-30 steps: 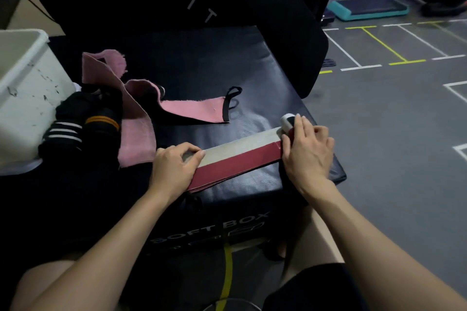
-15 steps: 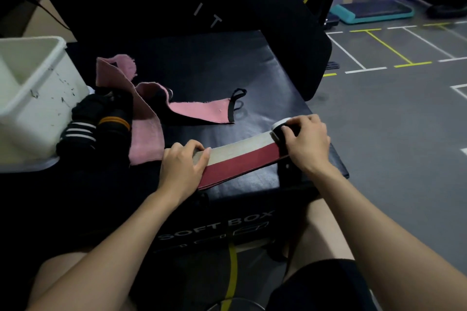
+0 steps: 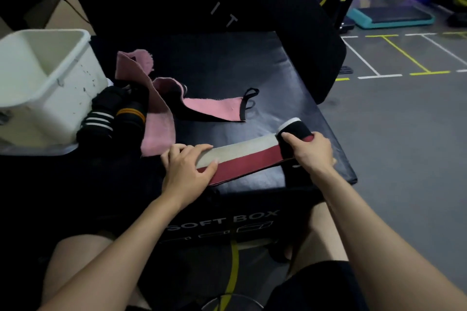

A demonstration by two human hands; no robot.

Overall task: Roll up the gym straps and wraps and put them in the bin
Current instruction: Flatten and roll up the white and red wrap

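Pink wrap [image 3: 161, 131] beside bin [image 3: 50, 88] | left hand [image 3: 185, 169] flat — right hand [image 3: 312, 150] fingers grip roll (red-white wrap [image 3: 242, 156])

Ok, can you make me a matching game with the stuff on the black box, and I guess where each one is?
Things:
1. white bin
2. pink wrap
3. red and white wrap
4. black rolls

Places:
A. stretched flat between the left hand and right hand
B. at the far left edge
C. heaped right beside the bin
D. lying loose in the middle, unrolled

Pairs: 1-B, 2-D, 3-A, 4-C
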